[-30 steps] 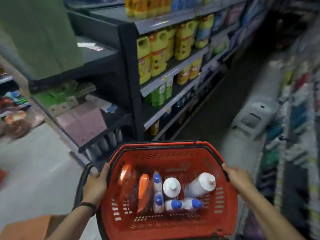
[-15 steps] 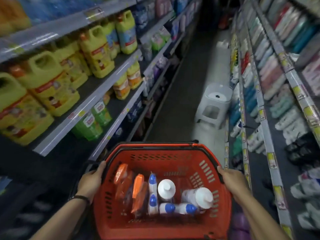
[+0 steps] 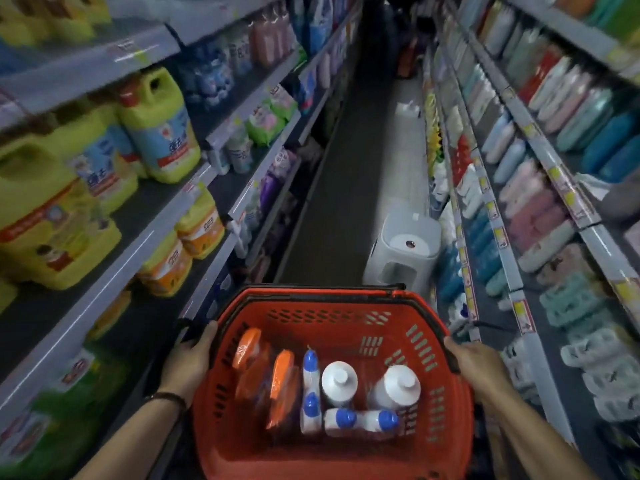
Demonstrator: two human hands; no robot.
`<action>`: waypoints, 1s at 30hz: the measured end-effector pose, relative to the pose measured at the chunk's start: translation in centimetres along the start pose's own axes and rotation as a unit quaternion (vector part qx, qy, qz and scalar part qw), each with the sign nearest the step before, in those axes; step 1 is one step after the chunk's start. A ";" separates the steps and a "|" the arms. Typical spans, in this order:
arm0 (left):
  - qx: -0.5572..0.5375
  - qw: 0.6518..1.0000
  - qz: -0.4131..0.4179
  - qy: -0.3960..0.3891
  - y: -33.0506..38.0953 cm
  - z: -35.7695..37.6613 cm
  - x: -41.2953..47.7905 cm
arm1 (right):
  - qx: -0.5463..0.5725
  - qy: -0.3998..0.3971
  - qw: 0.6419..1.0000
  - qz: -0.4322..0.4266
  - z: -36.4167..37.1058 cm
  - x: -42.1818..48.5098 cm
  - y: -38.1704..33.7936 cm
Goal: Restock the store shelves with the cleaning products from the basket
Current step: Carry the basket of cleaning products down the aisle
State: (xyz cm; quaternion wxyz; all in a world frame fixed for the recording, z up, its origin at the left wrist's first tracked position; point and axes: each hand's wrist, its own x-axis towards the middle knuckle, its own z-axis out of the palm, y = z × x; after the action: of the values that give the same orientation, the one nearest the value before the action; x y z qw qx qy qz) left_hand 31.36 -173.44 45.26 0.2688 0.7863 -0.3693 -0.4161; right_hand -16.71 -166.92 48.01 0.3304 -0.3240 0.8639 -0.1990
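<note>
Store aisle [image 3: 346,202] running between stocked shelves [image 3: 166,216], left hand [image 3: 188,362] and right hand [image 3: 478,365] gripping opposite sides of a red basket [image 3: 329,327], fingers [image 3: 207,336] curling over its rim, white bottles [image 3: 339,379] and orange packs [image 3: 282,379] lying inside, grey stool [image 3: 405,251] standing ahead.

You are in a shop aisle: long shelves [image 3: 145,242] on both sides hold rows of identical yellow jugs [image 3: 159,133] and pastel bottles [image 3: 533,209], price tags [image 3: 501,237] line the edges, and a red shopping basket [image 3: 325,323] sits before you.

Dim aisle light, motion-blurred, wide-angle-bent edges
</note>
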 end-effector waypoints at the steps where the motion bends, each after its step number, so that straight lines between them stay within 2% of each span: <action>1: 0.001 1.000 0.007 -0.002 1.9 0.9 2.1 | 0.004 0.007 1.000 -0.001 -0.3 1.6 -1.8; 8: 0.003 1.000 0.020 0.003 16.6 6.4 12.9 | 0.032 0.014 0.999 -0.020 -2.7 16.1 -12.2; 12: 0.016 0.999 0.029 0.018 22.5 10.3 20.0 | 0.038 -0.003 0.999 -0.021 -2.9 26.8 -17.9; 18: -0.027 0.994 -0.059 0.089 28.5 16.0 27.2 | 0.005 -0.043 0.995 -0.090 -3.0 42.1 -27.3; 23: -0.077 0.984 -0.070 0.143 33.3 18.6 31.2 | -0.065 -0.067 0.989 -0.119 -3.0 52.6 -36.4; 27: -0.107 0.975 -0.112 0.162 35.8 20.5 35.6 | -0.096 -0.082 0.981 -0.151 -1.4 59.3 -44.1; 30: -0.102 0.975 -0.113 0.163 37.8 21.8 39.3 | -0.107 -0.084 0.975 -0.178 0.6 63.0 -49.4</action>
State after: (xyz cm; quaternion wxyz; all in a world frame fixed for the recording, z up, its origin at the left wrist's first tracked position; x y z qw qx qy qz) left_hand 14.27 -229.55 43.84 0.3553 0.8486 -0.1845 -0.3457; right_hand -31.18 -245.63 47.34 0.3245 -0.5213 0.7780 -0.1330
